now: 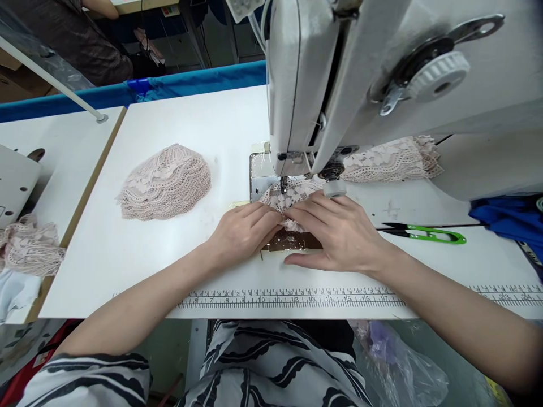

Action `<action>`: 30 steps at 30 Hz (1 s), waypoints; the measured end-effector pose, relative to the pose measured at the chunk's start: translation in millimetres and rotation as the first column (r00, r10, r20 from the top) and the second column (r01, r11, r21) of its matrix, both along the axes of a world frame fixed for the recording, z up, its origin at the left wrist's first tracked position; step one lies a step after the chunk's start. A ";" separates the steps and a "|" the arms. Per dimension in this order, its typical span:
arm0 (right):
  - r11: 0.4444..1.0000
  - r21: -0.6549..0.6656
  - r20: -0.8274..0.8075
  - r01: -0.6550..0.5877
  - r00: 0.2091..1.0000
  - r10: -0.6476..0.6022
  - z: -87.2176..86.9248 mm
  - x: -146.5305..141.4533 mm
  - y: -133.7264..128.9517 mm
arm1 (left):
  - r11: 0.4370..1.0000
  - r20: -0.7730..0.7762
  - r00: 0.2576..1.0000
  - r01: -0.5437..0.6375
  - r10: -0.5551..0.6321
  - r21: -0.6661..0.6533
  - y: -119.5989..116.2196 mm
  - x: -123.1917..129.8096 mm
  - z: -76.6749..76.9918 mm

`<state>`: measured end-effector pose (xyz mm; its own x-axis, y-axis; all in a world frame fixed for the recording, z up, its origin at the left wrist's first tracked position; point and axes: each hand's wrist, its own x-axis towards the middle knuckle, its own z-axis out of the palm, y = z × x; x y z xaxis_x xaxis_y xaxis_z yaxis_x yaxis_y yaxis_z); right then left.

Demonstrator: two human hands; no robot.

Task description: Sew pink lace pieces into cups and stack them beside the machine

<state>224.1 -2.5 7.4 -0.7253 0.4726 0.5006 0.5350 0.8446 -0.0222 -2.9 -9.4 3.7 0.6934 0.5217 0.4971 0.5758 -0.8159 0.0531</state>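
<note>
A piece of pale pink lace (292, 195) lies beneath the presser foot (284, 185) of the sewing machine (305, 85). At its near left edge, my left hand (244, 233) is closed, with fingertips pinching the lace beside my right fingertips. My right hand (345, 233) lies nearly flat over the lace's right side, its fingers stretched out and its thumb apart on the table. Part of the lace is hidden under both hands. Behind the needle area, more lace (390, 161) extends to the right under the machine arm.
A stack of lace pieces (165, 181) sits on the white table (229, 124) to the left. Green thread snips (436, 234) and blue cloth (509, 217) lie to the right. A printed ruler (292, 297) runs along the front edge. Another person (80, 45) is at the far left.
</note>
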 end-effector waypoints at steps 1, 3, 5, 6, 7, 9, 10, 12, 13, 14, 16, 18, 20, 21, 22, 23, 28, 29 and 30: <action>1.000 0.007 0.014 0.018 1.000 -0.018 -0.7 -0.6 0.0 | 1.000 0.024 1.000 -0.014 0.014 -0.028 -1.1 0.7 -0.3; 0.999 0.038 0.026 0.037 0.999 -0.038 -1.8 -1.8 0.0 | 1.000 0.003 1.000 -0.012 0.012 -0.019 -3.2 1.4 0.5; 0.997 0.075 0.018 0.019 1.000 -0.020 -2.3 -2.5 -0.1 | 0.999 -0.084 0.996 -0.028 0.029 0.021 -5.2 1.5 2.2; 0.996 0.089 0.011 0.002 1.000 -0.003 -2.4 -2.4 -0.3 | 0.999 -0.130 0.991 -0.040 0.044 0.036 -6.0 1.3 2.9; 0.995 0.099 0.006 -0.014 1.000 0.014 -2.5 -2.2 -0.5 | 0.998 -0.171 0.984 -0.048 0.056 0.046 -6.7 1.2 3.3; 0.994 0.106 0.005 -0.034 0.999 0.034 -2.5 -1.5 -1.1 | 0.998 -0.227 0.973 -0.040 0.052 0.056 -7.6 0.7 3.0; 0.993 0.108 0.005 -0.041 0.999 0.041 -2.5 -1.2 -1.3 | 0.997 -0.237 0.970 -0.031 0.046 0.067 -7.8 0.6 2.4; 0.993 0.108 0.002 -0.050 0.999 0.050 -2.2 -0.6 -1.7 | 0.994 -0.243 0.969 -0.025 0.050 0.104 -8.1 0.4 1.0; 0.993 0.106 0.000 -0.051 0.999 0.051 -2.0 -0.5 -1.8 | 0.992 -0.243 0.968 -0.031 0.060 0.123 -8.1 0.4 0.4; 0.993 0.104 -0.003 -0.052 0.999 0.052 -1.6 -0.5 -1.7 | 0.990 -0.242 0.968 -0.035 0.068 0.140 -8.0 0.5 0.0; 0.994 0.100 -0.010 -0.050 0.999 0.051 -0.6 -0.6 -1.5 | 0.986 -0.244 0.967 -0.037 0.076 0.160 -7.6 0.5 -0.3; 0.994 0.097 -0.014 -0.052 0.998 0.054 0.3 -0.9 -1.2 | 0.987 -0.240 0.968 -0.032 0.070 0.160 -7.0 0.3 -0.2; 0.994 0.093 -0.010 -0.055 0.998 0.056 0.8 -1.0 -1.0 | 0.988 -0.232 0.971 -0.028 0.064 0.153 -6.3 -0.1 -0.3; 0.994 0.090 -0.007 -0.055 0.998 0.055 0.8 -0.9 -0.9 | 0.988 -0.231 0.971 -0.029 0.064 0.151 -6.0 -0.4 -0.5; 0.995 0.086 -0.002 -0.052 0.999 0.052 0.6 -0.7 -0.9 | 0.989 -0.232 0.970 -0.031 0.065 0.147 -5.7 -0.7 -0.7; 0.996 0.081 0.003 -0.048 0.999 0.048 0.3 -0.5 -0.9 | 0.989 -0.232 0.970 -0.033 0.066 0.141 -5.5 -1.0 -1.0; 0.997 0.072 0.020 -0.042 0.999 0.041 -0.9 0.7 -0.4 | 0.994 -0.219 0.974 -0.042 0.063 0.096 -4.7 -1.1 -1.5; 0.996 0.076 0.018 -0.043 0.999 0.042 -0.8 0.6 -0.1 | 0.994 -0.224 0.972 -0.047 0.068 0.100 -4.4 -0.9 -1.3; 0.996 0.082 0.016 -0.042 0.999 0.041 -0.7 0.4 0.2 | 0.993 -0.230 0.970 -0.050 0.074 0.105 -3.9 -0.7 -1.1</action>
<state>224.5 -2.3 6.7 -0.7510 0.3998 0.5255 0.4992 0.8647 0.0555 -3.6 -13.3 2.6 0.7640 0.5241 0.3764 0.6124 -0.7727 -0.1670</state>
